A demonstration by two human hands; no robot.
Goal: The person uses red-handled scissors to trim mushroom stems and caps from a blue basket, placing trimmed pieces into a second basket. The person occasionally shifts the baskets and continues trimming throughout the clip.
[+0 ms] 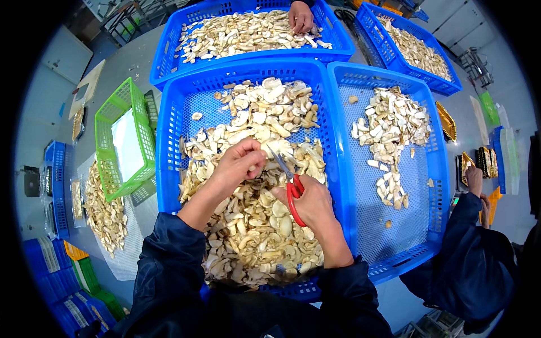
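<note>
Right in front of me is a blue plastic crate with a mesh liner and a heap of sliced dried mushrooms. Over the heap, my left hand pinches a small pale piece, probably mushroom, between thumb and fingertips. My right hand grips scissors by their red handles, the blades parted and pointing up-left towards my left hand. The blade tips are close to its fingers, with no clear contact. Beside this crate on the right, a second blue crate holds a smaller pile of pale mushroom pieces.
Beyond, another person's hand reaches into a blue crate of mushrooms. A further mushroom crate stands back right. A green basket and loose slices lie left. A co-worker's arm is at right, near gold trays.
</note>
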